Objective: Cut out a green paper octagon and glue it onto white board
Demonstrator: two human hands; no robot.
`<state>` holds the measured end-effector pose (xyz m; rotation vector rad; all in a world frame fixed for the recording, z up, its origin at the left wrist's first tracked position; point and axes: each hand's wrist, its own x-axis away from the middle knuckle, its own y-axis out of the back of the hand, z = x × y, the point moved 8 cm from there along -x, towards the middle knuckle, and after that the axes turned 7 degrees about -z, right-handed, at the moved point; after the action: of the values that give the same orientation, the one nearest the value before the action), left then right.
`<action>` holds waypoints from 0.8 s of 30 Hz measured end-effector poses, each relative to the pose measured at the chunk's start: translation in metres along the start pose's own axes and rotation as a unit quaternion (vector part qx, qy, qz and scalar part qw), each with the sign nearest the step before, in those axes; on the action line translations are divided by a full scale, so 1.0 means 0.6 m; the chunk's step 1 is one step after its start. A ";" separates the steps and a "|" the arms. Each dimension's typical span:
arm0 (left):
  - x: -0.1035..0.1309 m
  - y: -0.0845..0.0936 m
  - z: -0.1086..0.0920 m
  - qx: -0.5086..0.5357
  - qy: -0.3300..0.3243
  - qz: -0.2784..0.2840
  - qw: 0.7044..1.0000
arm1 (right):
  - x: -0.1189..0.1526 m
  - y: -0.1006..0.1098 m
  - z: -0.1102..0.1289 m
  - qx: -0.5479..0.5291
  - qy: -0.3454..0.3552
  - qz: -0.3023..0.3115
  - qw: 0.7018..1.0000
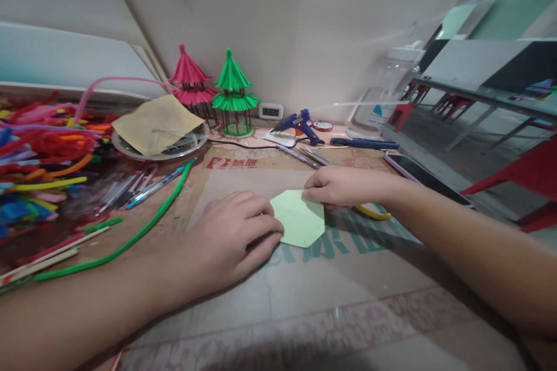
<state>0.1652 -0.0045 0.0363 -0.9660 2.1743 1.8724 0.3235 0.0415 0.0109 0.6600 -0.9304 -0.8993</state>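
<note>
A pale green paper octagon (pixel 300 220) lies over the printed sheet covering the table (pixel 304 307). My left hand (pixel 243 232) is closed at its left edge, fingertips pinching or pressing the paper. At the upper right corner, my right hand (pixel 331 185) pinches the octagon between thumb and fingers. Part of a yellow curved thing (pixel 373 213) shows beneath my right wrist; the rest is hidden.
Pink (pixel 189 72) and green (pixel 235 93) pagoda models stand by the wall, beside a blue glue gun (pixel 298 124). Colourful pipe cleaners (pixel 43 151) are heaped left. A phone (pixel 426 178) and a clear bottle (pixel 383 93) are right.
</note>
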 end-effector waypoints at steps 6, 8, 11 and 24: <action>0.003 -0.009 0.004 -0.018 -0.004 0.019 1.000 | -0.006 -0.001 0.000 0.006 0.027 -0.011 1.000; 0.002 -0.011 0.004 -0.029 -0.005 0.032 0.999 | -0.006 0.001 0.002 0.030 0.034 -0.013 0.999; 0.003 -0.011 -0.003 -0.048 -0.015 0.042 0.998 | -0.002 0.025 0.009 0.041 0.054 -0.081 0.994; 0.011 -0.020 -0.038 -0.101 -0.079 0.095 0.987 | 0.011 0.018 0.037 -0.081 0.094 -0.104 0.987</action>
<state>0.1732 -0.0287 0.0283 -0.6294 2.0812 2.2070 0.3097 0.0384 0.0324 0.6963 -0.6204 -1.0654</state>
